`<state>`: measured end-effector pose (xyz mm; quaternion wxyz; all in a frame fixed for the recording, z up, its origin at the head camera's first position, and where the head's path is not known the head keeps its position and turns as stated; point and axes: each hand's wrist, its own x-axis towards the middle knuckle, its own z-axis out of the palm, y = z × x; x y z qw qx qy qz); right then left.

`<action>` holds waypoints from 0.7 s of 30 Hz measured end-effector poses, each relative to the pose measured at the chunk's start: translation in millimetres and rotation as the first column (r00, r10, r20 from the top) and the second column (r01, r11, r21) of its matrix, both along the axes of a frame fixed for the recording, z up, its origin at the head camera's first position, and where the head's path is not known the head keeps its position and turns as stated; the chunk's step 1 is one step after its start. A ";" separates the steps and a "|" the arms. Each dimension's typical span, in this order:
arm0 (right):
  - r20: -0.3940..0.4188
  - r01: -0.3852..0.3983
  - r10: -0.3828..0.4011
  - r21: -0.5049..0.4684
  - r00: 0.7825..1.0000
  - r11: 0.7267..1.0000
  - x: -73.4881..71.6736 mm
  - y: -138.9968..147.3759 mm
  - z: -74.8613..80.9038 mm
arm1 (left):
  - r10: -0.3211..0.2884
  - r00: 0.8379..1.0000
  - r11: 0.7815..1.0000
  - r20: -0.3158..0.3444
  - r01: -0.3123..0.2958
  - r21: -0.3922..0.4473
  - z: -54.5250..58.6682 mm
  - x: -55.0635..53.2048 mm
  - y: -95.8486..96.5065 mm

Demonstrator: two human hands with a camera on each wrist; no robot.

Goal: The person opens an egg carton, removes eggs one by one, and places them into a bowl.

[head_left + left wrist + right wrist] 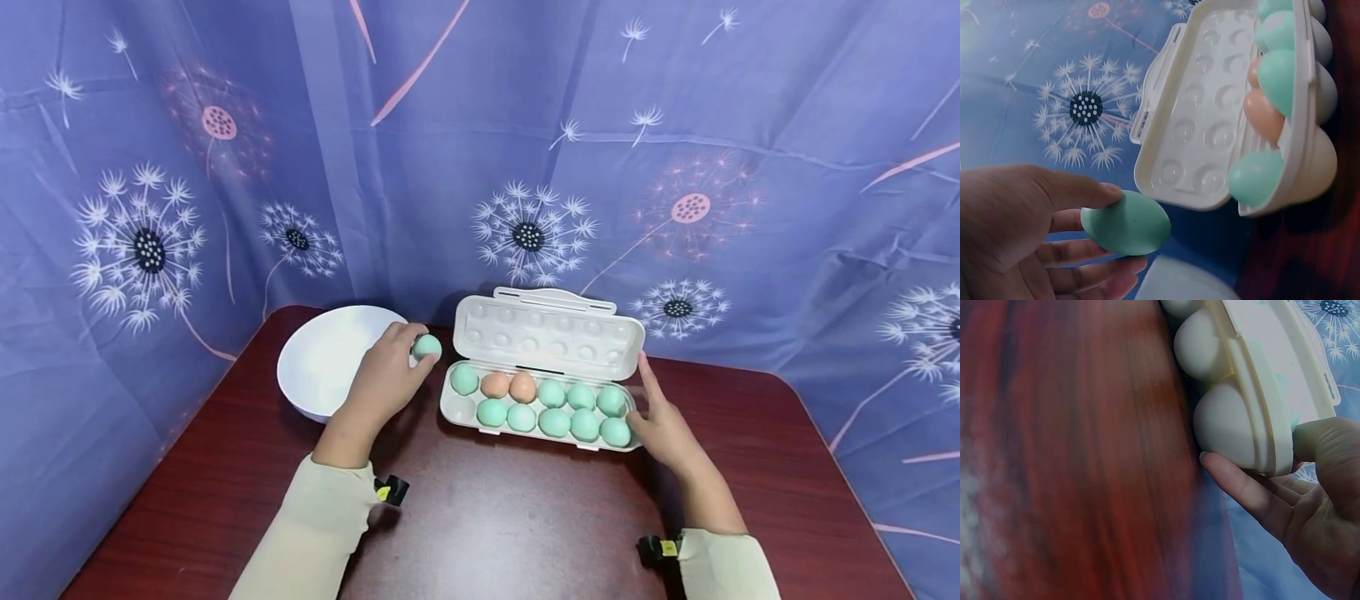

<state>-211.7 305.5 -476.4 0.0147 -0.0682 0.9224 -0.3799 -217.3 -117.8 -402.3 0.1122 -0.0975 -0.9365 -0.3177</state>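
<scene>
My left hand (387, 367) holds a green egg (427, 347) between thumb and fingers, by the right rim of the white bowl (294, 367). In the left wrist view the same egg (1127, 223) lies on its side in the fingers. The white plastic egg carton (551, 333) stands with its lid tipped back, holding several green eggs (554, 422) and two brown eggs (522, 387). Its front left cup (458, 408) is empty. My right hand (666, 429) grips the carton's right end, thumb low at the tray and index finger up along the lid's edge.
All this stands on a dark red wooden table (487, 517), the bowl to the left of the carton. Close behind hangs a blue curtain (420, 183) with a dandelion print, which also runs along the left and right sides.
</scene>
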 end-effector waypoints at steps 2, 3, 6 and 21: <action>0.002 0.000 0.000 0.001 1.000 1.000 0.1 0.5 -0.1 | 0.003 1.000 1.000 -0.001 -0.003 0.001 -0.4 0.1 -3.9; 0.003 0.001 -0.001 0.001 1.000 1.000 0.2 0.7 -0.1 | 0.005 1.000 1.000 -0.008 -0.005 0.002 -0.7 0.1 -5.7; 0.003 0.001 -0.001 -0.003 1.000 1.000 0.6 1.2 -0.4 | 0.019 0.999 1.000 -0.047 -0.019 0.011 -0.8 0.2 -10.6; -0.017 -0.004 0.004 0.007 1.000 1.000 0.1 1.5 -1.4 | 0.073 0.995 0.994 -0.069 -0.078 -0.072 -5.7 -1.3 -37.8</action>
